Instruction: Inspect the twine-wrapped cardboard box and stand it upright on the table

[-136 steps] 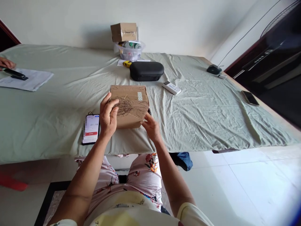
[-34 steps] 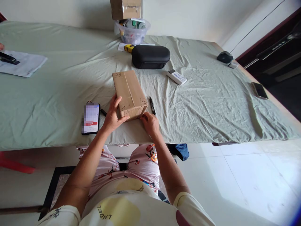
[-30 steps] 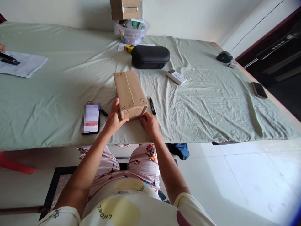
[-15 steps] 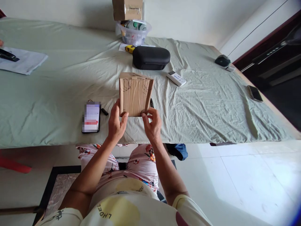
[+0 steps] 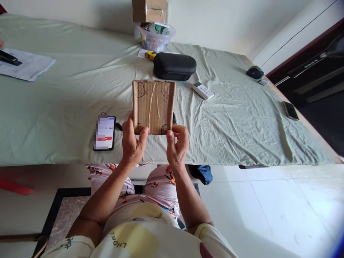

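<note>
I hold a taped brown cardboard box [image 5: 153, 105] tilted up over the near edge of the table, its broad face toward me, with pen scribbles at its corners. My left hand [image 5: 133, 143] grips its lower left corner, thumb on the face. My right hand [image 5: 177, 145] pinches the lower right corner. A black marker [image 5: 174, 118] lies on the cloth, mostly hidden behind the box.
A pale green cloth [image 5: 67, 96] covers the table. On it are a phone [image 5: 104, 132] showing a timer, a black case [image 5: 174, 66], a white remote [image 5: 202, 91], a plastic tub [image 5: 156, 36] under another box [image 5: 149, 10], papers [image 5: 25, 64], a mouse [image 5: 254, 72], and a second phone [image 5: 289, 110].
The box lay flat on the cloth a second ago. Both hands have lifted its near end and stood it up, facing me.
</note>
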### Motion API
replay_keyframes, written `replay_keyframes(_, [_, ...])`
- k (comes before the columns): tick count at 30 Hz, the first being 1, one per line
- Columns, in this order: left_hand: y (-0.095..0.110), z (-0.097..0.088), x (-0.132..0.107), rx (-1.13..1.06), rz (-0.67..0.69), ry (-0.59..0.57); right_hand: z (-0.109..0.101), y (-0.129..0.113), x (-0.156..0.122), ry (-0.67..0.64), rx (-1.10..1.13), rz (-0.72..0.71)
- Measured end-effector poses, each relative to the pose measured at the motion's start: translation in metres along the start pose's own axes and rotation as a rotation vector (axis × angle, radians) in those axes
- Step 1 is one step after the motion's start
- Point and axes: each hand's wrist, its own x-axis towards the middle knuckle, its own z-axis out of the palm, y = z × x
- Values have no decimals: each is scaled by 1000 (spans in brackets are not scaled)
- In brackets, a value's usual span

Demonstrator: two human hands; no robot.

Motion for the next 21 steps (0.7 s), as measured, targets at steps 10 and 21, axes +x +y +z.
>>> replay_keyframes(10, [1,-7,52,23,-7,-37,14,-4,42,12,11,22])
replay_keyframes(21, [-43,11,74,-166,-50,-99,46,52,60,3,258,54])
